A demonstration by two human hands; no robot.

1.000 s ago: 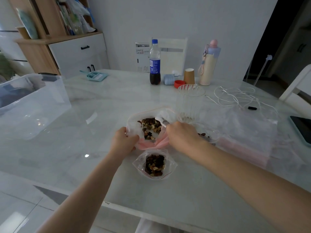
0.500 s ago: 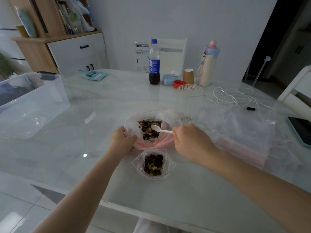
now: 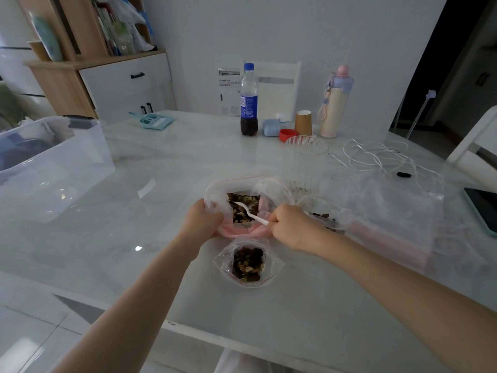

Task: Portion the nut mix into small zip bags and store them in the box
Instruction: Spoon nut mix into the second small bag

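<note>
Nut mix (image 3: 243, 208) sits in large bag (image 3: 236, 203) at table centre, left hand (image 3: 200, 220) gripping its 9 o'clock rim, right hand (image 3: 291, 224) pinching spoon (image 3: 248, 212), bowl apparently among the nuts; scooping step, next a level lift toward small bag (image 3: 248, 262) at 6 o'clock.

White marble table (image 3: 161, 162) w/ clear box (image 3: 51, 168) at left, cola bottle (image 3: 249, 103), paper cup (image 3: 303, 122), flask (image 3: 334, 103) & red cap (image 3: 286, 134) at back, white cable (image 3: 382, 157) + phone (image 3: 484, 208) right, nut bags (image 3: 248, 262) near front edge.
</note>
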